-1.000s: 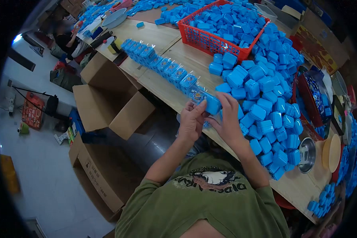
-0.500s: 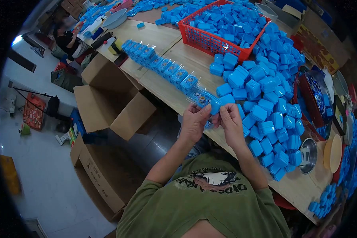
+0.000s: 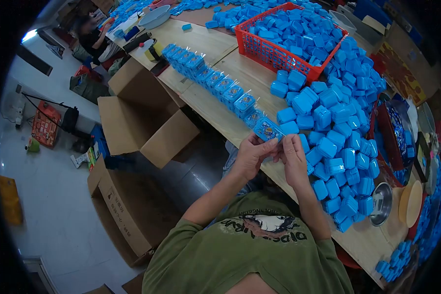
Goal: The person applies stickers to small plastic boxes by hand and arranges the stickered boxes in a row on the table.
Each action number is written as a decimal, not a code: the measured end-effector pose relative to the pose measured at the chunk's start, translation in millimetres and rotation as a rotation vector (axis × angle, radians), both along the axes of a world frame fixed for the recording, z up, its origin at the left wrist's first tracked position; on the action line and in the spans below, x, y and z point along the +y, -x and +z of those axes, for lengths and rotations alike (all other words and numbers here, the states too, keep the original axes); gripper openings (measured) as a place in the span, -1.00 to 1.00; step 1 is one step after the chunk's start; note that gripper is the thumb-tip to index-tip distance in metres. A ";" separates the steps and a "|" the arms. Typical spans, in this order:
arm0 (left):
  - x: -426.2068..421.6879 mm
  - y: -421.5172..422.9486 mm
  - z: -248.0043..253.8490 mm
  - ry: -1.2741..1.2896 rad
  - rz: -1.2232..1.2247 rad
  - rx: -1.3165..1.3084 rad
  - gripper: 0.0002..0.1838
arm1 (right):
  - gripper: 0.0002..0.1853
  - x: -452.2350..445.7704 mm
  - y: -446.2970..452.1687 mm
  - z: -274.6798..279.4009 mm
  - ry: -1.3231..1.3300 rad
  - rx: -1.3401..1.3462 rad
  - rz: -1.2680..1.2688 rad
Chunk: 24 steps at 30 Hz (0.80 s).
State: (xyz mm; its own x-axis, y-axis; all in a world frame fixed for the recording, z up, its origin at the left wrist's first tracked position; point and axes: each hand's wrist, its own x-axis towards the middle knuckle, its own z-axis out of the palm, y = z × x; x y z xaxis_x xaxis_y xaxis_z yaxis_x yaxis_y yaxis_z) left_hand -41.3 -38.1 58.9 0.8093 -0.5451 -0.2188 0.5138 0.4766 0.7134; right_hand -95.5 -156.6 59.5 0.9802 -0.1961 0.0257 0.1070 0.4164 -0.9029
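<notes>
Both my hands are closed on one blue box in a clear plastic bag, held just above the table's near edge. My left hand grips its lower left side with the thumb on top. At the bag's right end, the fingers of my right hand are pinched together. A printed picture shows on the box's upper face. Past it, a row of bagged blue boxes runs away along the table edge. To the right of my hands lies a large heap of plain blue boxes.
A red basket full of blue boxes stands at the back. Open cardboard cartons sit on the floor at left. A metal bowl is beside the heap. Another person sits at the table's far left.
The bagged box has turned so its printed face points up. My hands have shifted slightly on it. The whole view has moved a little with my head.
</notes>
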 end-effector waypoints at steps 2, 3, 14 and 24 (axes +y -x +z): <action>0.5 -1.0 2.0 0.011 -0.009 0.015 -0.73 | -0.76 0.3 0.6 -0.3 -0.009 0.016 0.006; 0.9 -0.8 3.2 0.018 -0.015 0.031 -0.74 | -0.75 1.2 0.8 -0.3 -0.006 0.017 0.009; 12.7 -4.4 0.6 -0.017 0.002 0.054 -0.74 | -0.74 6.1 -0.4 4.2 0.125 0.029 0.072; 65.2 -31.5 21.2 -0.164 -0.238 0.088 -0.53 | 0.02 -1.9 -38.0 35.4 1.258 -0.340 0.057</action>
